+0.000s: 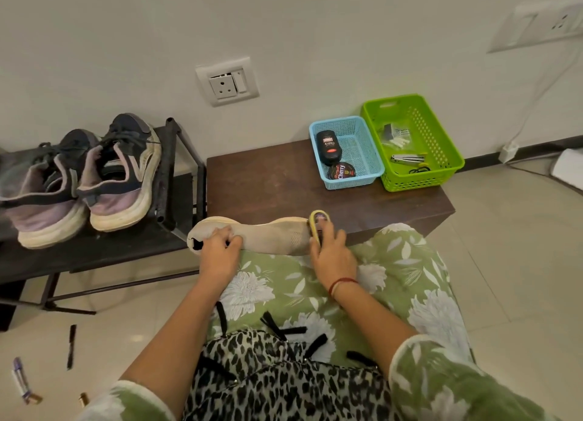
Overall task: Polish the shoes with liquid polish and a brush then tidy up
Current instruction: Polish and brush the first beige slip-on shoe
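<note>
Left hand (220, 247): fingers curled over the heel end of the beige knit shoe (268, 236), gripping it; the fingertips fold into the shoe opening and are not visible. Right hand (331, 250): fingers wrapped round a shoe brush (317, 220), which is pressed against the toe end of the same shoe. Only the brush's yellow rim and a dark patch of its top show beyond the fingers. The bristles are covered by the hand, so contact with the knit cannot be confirmed. The shoe lies lengthwise between the two hands, cream sole edge turned away from the person, resting on a knee covered in green floral fabric. Beyond the fingers is a dark wooden bench (268, 181). At its far end, beyond the right hand, a blue basket (353, 181) holds the black liquid polish bottle (328, 147) and a round polish tin (341, 171). Touching it on the right is a green basket (416, 177) of small items too small to identify. Beyond the left hand and further left, a pair of dark sneakers (85, 177) sits on a black shoe rack (170, 174), cut off by the frame edge. On the floor near the left elbow lie a black marker (71, 346) and smaller blurred objects.
</note>
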A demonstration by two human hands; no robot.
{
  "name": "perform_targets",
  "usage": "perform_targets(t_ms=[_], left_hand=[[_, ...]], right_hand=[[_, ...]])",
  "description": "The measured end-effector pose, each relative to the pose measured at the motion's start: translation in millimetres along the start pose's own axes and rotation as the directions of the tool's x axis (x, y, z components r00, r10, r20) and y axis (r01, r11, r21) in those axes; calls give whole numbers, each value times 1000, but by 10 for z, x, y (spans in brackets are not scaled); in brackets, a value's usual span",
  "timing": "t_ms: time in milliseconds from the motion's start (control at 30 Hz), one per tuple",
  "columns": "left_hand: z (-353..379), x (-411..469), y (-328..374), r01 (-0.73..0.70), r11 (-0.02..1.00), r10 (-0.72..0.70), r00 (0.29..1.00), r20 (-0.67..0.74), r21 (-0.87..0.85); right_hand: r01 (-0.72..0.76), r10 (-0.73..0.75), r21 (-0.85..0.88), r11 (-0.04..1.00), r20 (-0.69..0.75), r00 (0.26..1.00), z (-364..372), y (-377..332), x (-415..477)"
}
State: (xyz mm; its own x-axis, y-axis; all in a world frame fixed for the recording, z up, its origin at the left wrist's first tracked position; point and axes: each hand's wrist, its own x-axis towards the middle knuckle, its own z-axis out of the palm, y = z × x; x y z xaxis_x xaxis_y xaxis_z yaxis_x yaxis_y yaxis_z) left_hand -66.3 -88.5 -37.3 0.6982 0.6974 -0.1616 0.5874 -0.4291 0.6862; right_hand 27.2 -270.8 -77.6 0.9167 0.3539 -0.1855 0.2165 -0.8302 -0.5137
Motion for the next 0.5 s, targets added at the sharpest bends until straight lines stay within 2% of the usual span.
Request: perform_targets(t_ms=[67,100,200,267,300,367,433,467,500], left_hand=[[-6,-4,28,23,1000,-24,1000,-13,-20],[-5,-16,31,27,999,-27,1000,2,-19],[-8,-32,42,3,1000,-3,999,54,-9],[-2,-13,17,6,1000,-6,999,36,11],[1,-13,10,7,1000,-7,1000,15,20],[14,-28,8,-5,999,7,999,-35,51],[17,-40,23,-35,996,42,995,-86,85],[22,-39,19,-56,994,65,993,-97,97],[30,-27,13,-65,993,74,994,-86,100]], right_hand=[[237,-230,-58,970,114,967,60,-49,-128],[238,-228,-69,969,125,966,87,-30,-106],[14,-15,6,1000,62,998,55,20,104],[-147,145,185,972,25,989,54,49,153],[-255,268,355,899,12,963,63,72,178],[-364,477,682,634,26,879,70,103,213],[-369,503,834,411,131,854,62,61,197],[-384,470,856,347,196,861,62,28,166],[-399,431,847,352,232,872,62,-2,130]])
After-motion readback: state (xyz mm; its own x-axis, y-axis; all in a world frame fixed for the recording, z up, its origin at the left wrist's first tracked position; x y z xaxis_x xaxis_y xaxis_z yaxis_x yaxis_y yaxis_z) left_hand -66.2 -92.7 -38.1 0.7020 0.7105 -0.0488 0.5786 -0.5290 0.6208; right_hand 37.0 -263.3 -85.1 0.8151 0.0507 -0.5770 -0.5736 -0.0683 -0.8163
